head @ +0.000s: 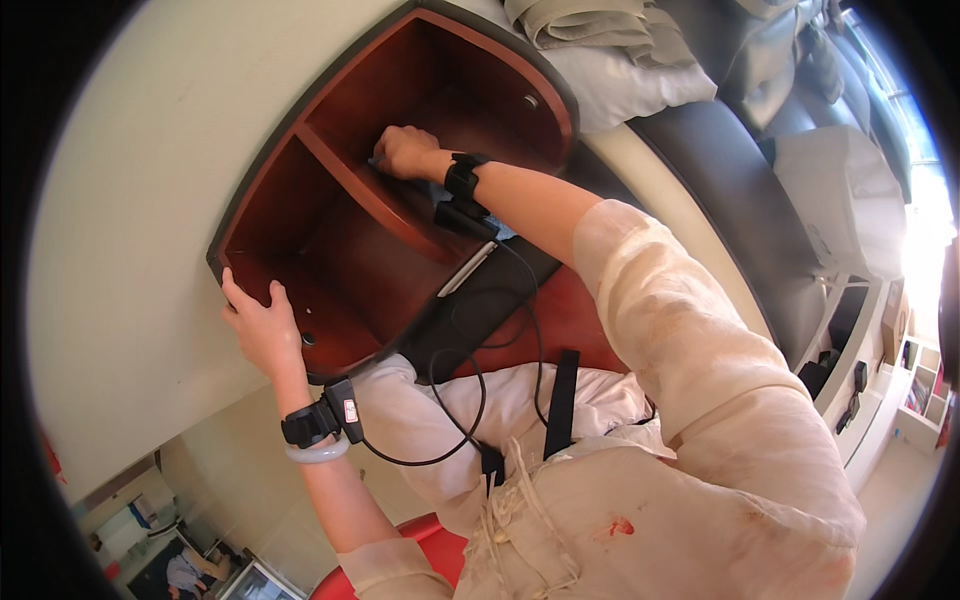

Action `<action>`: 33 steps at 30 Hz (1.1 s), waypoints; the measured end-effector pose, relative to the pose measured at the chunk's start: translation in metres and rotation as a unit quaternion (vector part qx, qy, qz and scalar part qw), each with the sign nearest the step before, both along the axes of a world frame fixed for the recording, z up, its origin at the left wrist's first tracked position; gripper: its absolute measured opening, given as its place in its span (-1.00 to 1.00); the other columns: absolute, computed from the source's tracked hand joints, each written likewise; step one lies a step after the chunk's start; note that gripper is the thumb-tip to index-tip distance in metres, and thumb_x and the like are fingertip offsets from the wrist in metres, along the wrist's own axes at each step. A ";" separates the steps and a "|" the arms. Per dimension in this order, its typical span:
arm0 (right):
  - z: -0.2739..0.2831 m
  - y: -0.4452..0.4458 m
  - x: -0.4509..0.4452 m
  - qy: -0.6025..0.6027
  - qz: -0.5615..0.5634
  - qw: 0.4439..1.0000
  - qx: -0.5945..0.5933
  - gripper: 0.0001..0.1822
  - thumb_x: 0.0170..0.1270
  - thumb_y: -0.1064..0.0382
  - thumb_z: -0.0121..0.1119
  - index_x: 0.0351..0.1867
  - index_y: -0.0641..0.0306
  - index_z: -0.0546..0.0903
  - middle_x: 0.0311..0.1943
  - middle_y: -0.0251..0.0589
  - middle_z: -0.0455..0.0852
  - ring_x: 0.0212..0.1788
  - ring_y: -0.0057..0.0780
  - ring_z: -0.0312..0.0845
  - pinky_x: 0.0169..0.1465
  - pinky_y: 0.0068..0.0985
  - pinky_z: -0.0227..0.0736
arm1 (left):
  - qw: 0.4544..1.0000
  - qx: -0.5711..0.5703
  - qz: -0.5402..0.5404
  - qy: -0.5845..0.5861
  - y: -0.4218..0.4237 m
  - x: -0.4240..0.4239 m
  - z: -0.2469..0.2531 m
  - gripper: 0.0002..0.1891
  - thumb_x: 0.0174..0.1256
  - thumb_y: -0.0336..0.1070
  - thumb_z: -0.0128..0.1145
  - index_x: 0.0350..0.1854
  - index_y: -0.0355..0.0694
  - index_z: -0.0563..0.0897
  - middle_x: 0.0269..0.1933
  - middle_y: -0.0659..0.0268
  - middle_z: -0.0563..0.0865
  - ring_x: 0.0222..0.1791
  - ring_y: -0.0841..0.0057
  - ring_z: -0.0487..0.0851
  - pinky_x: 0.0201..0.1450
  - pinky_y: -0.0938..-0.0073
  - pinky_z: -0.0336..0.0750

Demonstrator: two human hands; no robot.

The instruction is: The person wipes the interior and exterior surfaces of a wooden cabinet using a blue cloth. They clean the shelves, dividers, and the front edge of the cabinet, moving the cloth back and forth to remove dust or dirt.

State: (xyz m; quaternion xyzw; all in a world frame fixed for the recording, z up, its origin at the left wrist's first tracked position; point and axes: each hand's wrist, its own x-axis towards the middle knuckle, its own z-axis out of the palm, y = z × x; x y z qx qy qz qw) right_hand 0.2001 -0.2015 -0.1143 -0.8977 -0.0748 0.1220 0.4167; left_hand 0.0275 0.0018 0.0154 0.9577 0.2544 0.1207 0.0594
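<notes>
Before me is a red-brown wooden cabinet point(360, 199) with a dark rim and a curved divider point(367, 193) between two compartments. Inside the upper compartment, my right hand point(409, 152) is closed on a light blue cloth point(439, 193). Much of the cloth is hidden behind my hand, wrist and the black device strapped there. At the lower left, my left hand point(264, 321) grips the cabinet's side edge, fingers spread and thumb towards the inside. A tiny white speck point(308, 310) and a round metal fitting point(308, 339) show on the inner wall nearby.
A silver strip point(467, 268) lies at the cabinet's near edge. Black cables point(480, 405) loop over my lap from both wrist devices. Folded cloth point(615, 30) and a white pillow point(630, 82) rest at the top, beside a dark padded seat point(720, 180). A pale panel point(127, 225) borders the left.
</notes>
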 end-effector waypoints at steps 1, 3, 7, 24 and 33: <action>0.000 -0.004 -0.002 -0.011 0.020 1.000 0.006 -0.75 0.11 0.18 0.31 -0.19 0.17 0.76 -0.13 0.00 0.76 0.00 -0.06 0.67 0.04 -0.23 0.56 | 1.000 -0.007 0.003 0.005 -0.001 0.000 0.001 -0.34 0.33 -0.10 0.14 0.45 0.06 0.20 0.23 0.00 0.43 0.05 0.03 0.60 0.09 0.09 0.50; 0.004 -0.019 -0.001 0.035 0.116 0.992 -0.031 -0.74 0.10 0.16 0.31 -0.19 0.19 0.76 -0.13 0.01 0.76 -0.02 -0.06 0.68 0.02 -0.22 0.56 | 1.000 -0.019 0.008 0.013 -0.001 -0.002 0.003 -0.34 0.32 -0.08 0.15 0.45 0.06 0.22 0.25 0.02 0.44 0.14 0.04 0.55 0.16 0.11 0.46; 0.028 -0.016 0.011 0.099 0.123 0.983 -0.095 -0.70 0.07 0.16 0.33 -0.17 0.19 0.75 -0.16 -0.03 0.76 -0.06 -0.07 0.69 0.00 -0.22 0.57 | 1.000 0.013 -0.003 0.004 0.003 -0.003 0.001 -0.35 0.33 -0.10 0.14 0.44 0.06 0.20 0.22 0.01 0.43 0.00 0.01 0.62 0.07 0.08 0.51; 0.002 -0.037 -0.049 0.042 0.094 0.988 -0.118 -0.79 -0.05 0.27 0.29 -0.33 0.25 0.73 -0.22 0.10 0.74 -0.08 0.07 0.65 0.02 -0.19 0.56 | 1.000 0.019 0.009 0.006 -0.002 -0.003 0.003 -0.34 0.32 -0.09 0.14 0.45 0.08 0.19 0.22 0.00 0.44 0.02 0.01 0.62 0.04 0.08 0.54; 0.012 -0.043 -0.104 -0.034 0.078 0.991 -0.107 -0.85 0.05 0.30 0.27 -0.33 0.26 0.73 -0.24 0.09 0.75 -0.07 0.08 0.66 0.02 -0.15 0.58 | 0.999 0.035 -0.002 -0.020 0.007 -0.005 -0.002 -0.34 0.29 -0.10 0.16 0.43 0.03 0.23 0.15 -0.06 0.49 -0.04 -0.02 0.64 0.01 0.07 0.54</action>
